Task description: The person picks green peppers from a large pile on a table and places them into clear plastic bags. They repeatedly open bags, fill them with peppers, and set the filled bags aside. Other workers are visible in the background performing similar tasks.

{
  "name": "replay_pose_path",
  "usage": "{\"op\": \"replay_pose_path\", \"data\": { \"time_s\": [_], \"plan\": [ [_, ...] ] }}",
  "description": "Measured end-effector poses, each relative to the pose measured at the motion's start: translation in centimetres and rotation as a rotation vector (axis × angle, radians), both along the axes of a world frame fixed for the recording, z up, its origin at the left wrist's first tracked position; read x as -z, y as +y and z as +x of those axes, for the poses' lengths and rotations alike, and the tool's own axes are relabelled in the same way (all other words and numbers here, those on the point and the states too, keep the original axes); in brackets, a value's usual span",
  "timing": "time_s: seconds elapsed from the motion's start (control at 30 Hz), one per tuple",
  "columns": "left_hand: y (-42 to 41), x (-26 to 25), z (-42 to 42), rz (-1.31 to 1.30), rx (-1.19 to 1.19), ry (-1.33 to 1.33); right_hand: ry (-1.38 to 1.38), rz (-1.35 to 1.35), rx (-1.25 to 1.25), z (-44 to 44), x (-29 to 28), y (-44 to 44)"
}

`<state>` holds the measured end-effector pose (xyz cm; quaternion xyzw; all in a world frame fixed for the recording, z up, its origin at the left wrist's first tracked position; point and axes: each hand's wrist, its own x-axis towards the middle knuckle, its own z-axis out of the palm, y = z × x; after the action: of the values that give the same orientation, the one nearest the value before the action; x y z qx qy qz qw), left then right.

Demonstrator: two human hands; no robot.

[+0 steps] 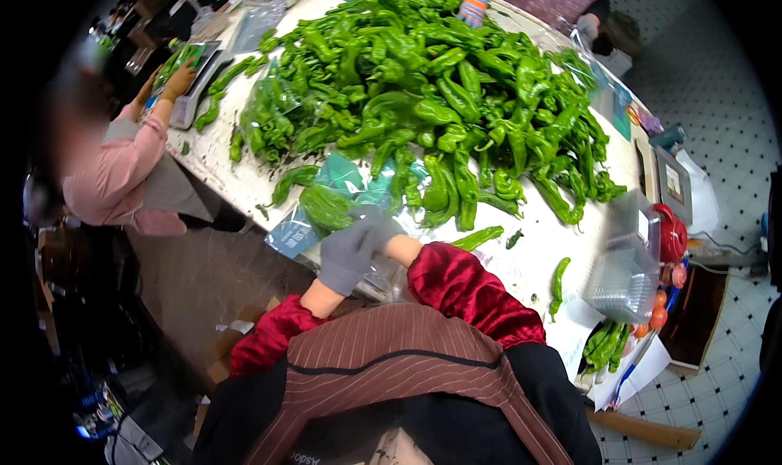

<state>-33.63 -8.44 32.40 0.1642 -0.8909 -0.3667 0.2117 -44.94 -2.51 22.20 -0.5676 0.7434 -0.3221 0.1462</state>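
Both my hands wear grey gloves and meet at the near edge of the table. My left hand (347,258) and my right hand (380,228) are at the gathered end of a clear plastic bag with blue-green print (292,234). Green peppers (328,208) fill the bag, which lies just beyond my fingers. The fingertips overlap and blur, so their exact grip is hidden. A large heap of long green peppers (427,86) covers much of the white table (586,245). More printed plastic bags (354,175) lie under the heap's near edge.
Clear plastic trays (623,282) are stacked at the right, beside a red lidded pot (672,233). A loose pepper (558,288) lies near them. At the left, a co-worker (122,172) holds a bag of peppers by a scale (189,101). Another person's gloved hand (473,9) touches the heap's far side.
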Motion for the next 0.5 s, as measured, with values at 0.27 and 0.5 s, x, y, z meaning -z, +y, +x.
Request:
{"op": "replay_pose_path", "data": {
  "time_s": [0.27,0.5],
  "plan": [
    [-0.3,-0.6,-0.5,-0.194,0.038,0.034,-0.301,-0.023,-0.144,3.8,3.8,0.1],
    [-1.2,0.0,0.3,-0.071,-0.021,-0.008,-0.179,0.158,0.105,7.3,4.2,-3.7]
  ]
}}
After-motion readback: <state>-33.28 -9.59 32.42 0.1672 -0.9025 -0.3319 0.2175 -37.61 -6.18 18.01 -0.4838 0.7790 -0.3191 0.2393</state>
